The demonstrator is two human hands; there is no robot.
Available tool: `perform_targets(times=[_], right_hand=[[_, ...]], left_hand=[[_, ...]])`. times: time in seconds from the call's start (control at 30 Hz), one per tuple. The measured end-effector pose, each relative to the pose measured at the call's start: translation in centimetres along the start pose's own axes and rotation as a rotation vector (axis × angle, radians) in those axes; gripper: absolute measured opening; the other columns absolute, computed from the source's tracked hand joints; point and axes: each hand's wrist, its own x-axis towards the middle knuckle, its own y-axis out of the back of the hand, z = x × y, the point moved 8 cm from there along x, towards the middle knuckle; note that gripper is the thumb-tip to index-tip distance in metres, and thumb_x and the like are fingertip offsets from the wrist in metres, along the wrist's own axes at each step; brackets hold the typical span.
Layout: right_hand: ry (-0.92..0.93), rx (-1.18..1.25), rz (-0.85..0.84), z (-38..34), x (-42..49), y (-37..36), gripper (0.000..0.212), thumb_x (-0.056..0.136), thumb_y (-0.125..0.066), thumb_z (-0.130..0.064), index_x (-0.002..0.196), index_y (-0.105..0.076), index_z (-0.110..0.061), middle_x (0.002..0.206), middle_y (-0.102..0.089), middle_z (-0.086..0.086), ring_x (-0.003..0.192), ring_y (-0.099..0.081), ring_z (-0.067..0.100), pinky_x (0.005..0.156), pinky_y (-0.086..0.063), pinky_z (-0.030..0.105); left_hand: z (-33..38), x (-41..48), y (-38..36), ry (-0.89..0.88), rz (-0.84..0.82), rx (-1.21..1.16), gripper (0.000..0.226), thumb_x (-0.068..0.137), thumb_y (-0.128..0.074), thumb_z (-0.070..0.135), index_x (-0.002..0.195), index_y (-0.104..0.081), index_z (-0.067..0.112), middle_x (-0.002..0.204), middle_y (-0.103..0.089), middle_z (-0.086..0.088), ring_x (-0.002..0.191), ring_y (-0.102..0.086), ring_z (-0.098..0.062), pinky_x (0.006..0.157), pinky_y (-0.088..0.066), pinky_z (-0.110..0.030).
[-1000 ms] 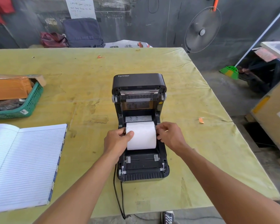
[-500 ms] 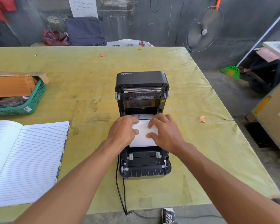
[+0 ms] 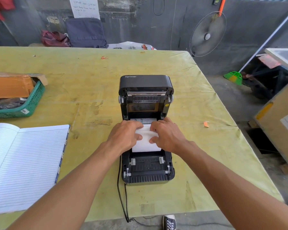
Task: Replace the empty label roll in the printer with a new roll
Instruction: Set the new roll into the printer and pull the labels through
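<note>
A black label printer [image 3: 145,82] stands on the yellow-green table [image 3: 198,100] with its lid tilted open toward the far side. A white label roll [image 3: 146,144] lies across the printer's open bay. My left hand [image 3: 125,136] covers the roll's left end and my right hand [image 3: 168,135] covers its right end. On both hands the fingers curl over the top of the roll and the thumbs lie on its near face. The roll's ends and the holders beside them are hidden under my hands.
An open lined notebook [image 3: 27,163] lies at the left. A green basket [image 3: 32,103] with a cardboard box sits at the far left. The printer's black cable [image 3: 121,201] hangs over the near edge. An orange scrap [image 3: 206,124] lies right of the printer.
A second ago my hands held the roll by its ends above the bay. The roll has gone down into the printer and both hands have moved onto its top.
</note>
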Motion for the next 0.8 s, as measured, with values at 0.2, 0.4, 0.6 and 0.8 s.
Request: perform_targets(times=[0.2, 0.4, 0.6, 0.8], right_hand=[[0.027, -0.047, -0.019, -0.4, -0.1, 0.2, 0.038, 0.085, -0.076, -0.034, 0.116, -0.066, -0.016, 0.115, -0.061, 0.004, 0.106, -0.044, 0.026, 0.077, -0.04, 0.039], [0.225, -0.229, 0.065, -1.9, -2.5, -0.3, 0.026, 0.088, -0.071, -0.033, 0.103, -0.074, -0.013, 0.14, -0.049, 0.011, 0.127, -0.043, 0.032, 0.094, -0.041, 0.047], [0.238, -0.276, 0.052, -2.0, -4.5, -2.4, 0.015, 0.079, -0.077, -0.023, 0.077, -0.074, -0.009, 0.149, -0.044, 0.026, 0.136, -0.041, 0.041, 0.1, -0.043, 0.054], [0.235, -0.308, 0.072, -2.0, -5.3, -3.4, 0.017, 0.079, -0.077, -0.018, 0.067, -0.07, -0.009, 0.156, -0.033, 0.027, 0.143, -0.034, 0.041, 0.103, -0.041, 0.055]], left_hand=[[1.2, -0.9, 0.6, -0.156, 0.028, 0.049, 0.03, 0.081, -0.077, 0.026, 0.102, -0.056, 0.024, 0.095, -0.071, -0.004, 0.077, -0.058, -0.024, 0.065, -0.035, -0.031], [2.2, -2.7, 0.2, -0.292, 0.117, 0.084, 0.017, 0.077, -0.08, 0.019, 0.085, -0.065, 0.015, 0.095, -0.069, 0.0, 0.088, -0.061, -0.022, 0.089, -0.046, -0.042], [2.8, -5.6, -1.7, -0.337, 0.208, 0.229, 0.017, 0.072, -0.083, 0.009, 0.075, -0.066, 0.005, 0.117, -0.067, -0.021, 0.106, -0.061, -0.036, 0.089, -0.049, -0.049], [2.3, -6.3, -2.7, -0.404, 0.221, 0.345, 0.009, 0.08, -0.074, 0.009, 0.077, -0.066, 0.009, 0.127, -0.061, -0.02, 0.11, -0.056, -0.035, 0.099, -0.04, -0.053]])
